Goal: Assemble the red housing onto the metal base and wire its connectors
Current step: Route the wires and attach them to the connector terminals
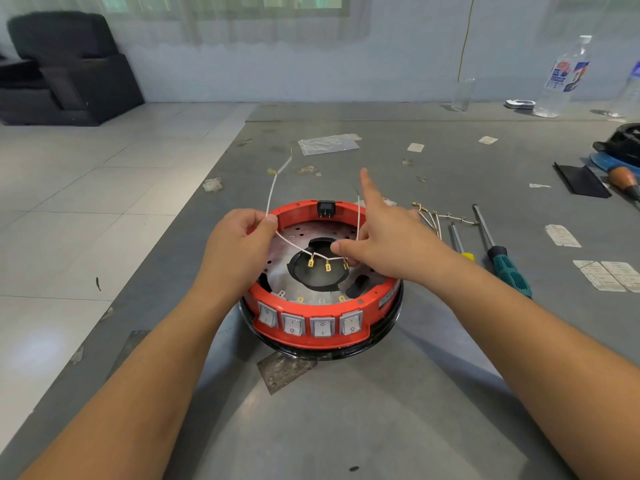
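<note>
The red housing (311,337), a ring with several grey rocker switches on its front, sits on the round metal base (287,261) in the middle of the grey table. A black power socket (326,208) is set in its far wall. My left hand (239,244) pinches a white wire (292,244) above the ring's left side. My right hand (377,240) pinches the same wire's other end over the middle, index finger pointing up. Three brass connectors (328,266) hang from the wire between my hands.
A second wire harness (433,216) with brass connectors lies right of the housing. Beside it lie a yellow-handled screwdriver (462,242) and a green-handled screwdriver (502,258). Clear bottles (562,77), a plastic bag (327,144) and dark tools stand farther back and right. The table's left edge drops to a tiled floor.
</note>
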`<action>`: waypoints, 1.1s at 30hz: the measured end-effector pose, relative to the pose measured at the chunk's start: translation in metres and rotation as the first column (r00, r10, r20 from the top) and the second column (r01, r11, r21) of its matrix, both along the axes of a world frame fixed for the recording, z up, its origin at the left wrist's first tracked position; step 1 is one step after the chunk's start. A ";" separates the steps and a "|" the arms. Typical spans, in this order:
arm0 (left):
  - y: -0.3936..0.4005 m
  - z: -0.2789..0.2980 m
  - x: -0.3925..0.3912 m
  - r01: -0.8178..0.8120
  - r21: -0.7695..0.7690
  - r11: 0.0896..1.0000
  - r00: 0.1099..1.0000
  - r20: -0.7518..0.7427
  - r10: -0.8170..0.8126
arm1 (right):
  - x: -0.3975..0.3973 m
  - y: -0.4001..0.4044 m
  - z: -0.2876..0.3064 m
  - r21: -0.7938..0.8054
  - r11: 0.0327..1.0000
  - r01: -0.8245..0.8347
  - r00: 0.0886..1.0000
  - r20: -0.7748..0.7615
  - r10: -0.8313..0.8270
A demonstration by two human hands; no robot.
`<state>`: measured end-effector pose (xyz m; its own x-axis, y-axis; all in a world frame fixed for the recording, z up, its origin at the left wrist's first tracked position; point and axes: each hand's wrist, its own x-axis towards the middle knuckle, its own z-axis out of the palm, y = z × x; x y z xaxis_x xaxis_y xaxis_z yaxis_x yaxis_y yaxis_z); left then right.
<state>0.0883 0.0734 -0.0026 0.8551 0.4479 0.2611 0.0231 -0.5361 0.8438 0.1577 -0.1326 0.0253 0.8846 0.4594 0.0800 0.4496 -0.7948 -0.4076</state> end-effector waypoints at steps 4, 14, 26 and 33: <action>0.004 0.001 0.002 0.049 0.113 0.992 0.995 -0.097 -0.038 | -0.004 -0.003 -0.001 -0.102 0.994 -0.045 0.986 0.154 0.060; 0.009 -0.003 0.005 0.082 0.169 0.982 0.993 -0.093 -0.067 | -0.007 0.014 0.010 -0.082 0.940 -0.330 0.942 0.027 0.333; 0.028 -0.006 0.005 0.004 -0.216 0.976 0.993 -0.117 -0.030 | 0.004 0.019 -0.004 0.053 0.966 -0.254 0.963 0.105 0.248; 0.030 -0.008 0.003 0.056 -0.284 0.957 0.910 -0.381 -0.166 | 0.012 0.008 -0.009 -0.027 0.996 -0.086 0.989 0.117 0.088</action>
<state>0.0915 0.1038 -0.0107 0.9104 0.3486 -0.2228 0.3382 -0.3170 0.8861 0.1701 -0.1246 0.0162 0.8261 0.5372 0.1704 0.5615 -0.7588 -0.3302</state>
